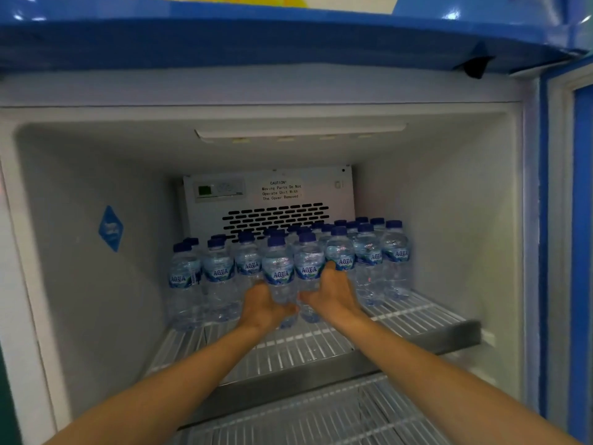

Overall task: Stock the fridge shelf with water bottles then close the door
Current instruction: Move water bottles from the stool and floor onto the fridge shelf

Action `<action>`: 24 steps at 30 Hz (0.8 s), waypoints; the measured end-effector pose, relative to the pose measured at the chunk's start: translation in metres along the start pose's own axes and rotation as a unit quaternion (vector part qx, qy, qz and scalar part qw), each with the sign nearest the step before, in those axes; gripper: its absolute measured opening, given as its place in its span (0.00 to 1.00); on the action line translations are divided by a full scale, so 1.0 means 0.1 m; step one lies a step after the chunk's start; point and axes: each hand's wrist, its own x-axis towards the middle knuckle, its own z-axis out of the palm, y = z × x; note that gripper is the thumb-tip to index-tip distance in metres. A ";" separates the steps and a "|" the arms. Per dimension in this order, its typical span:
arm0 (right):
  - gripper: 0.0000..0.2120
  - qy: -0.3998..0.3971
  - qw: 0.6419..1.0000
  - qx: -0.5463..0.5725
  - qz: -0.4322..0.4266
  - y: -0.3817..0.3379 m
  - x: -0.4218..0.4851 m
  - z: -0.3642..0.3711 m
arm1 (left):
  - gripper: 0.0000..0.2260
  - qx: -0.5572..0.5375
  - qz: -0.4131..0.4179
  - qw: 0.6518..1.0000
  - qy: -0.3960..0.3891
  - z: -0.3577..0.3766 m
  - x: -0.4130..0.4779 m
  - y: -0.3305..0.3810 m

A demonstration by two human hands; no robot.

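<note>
Several small clear water bottles with blue caps and blue labels stand in rows at the back of the top wire shelf [417,313] of the open fridge. My left hand [264,305] grips the lower body of one front-row bottle [278,268]. Right beside it, my right hand [333,292] wraps around the neighbouring bottle [308,264], fingers reaching up to its label. Both bottles stand upright on the shelf, level with the front row. My forearms reach in from the bottom of the view.
The front strip of the top shelf is bare wire. A second wire shelf [321,415] lies below. The vented rear panel [276,216] with a caution notice is behind the bottles. The blue-framed door [580,220] stands open at the right edge.
</note>
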 end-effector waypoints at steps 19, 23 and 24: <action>0.27 0.018 1.000 0.010 -0.006 0.04 0.04 0.01 | 0.29 -0.003 -0.020 1.000 0.022 0.13 0.15 -0.06; 0.25 0.013 1.000 -0.013 0.014 0.04 0.04 0.00 | 0.32 0.003 -0.024 0.999 0.032 0.16 0.14 -0.04; 0.24 0.012 1.000 -0.020 0.017 0.04 0.03 0.00 | 0.34 0.003 -0.022 0.999 0.036 0.16 0.13 -0.03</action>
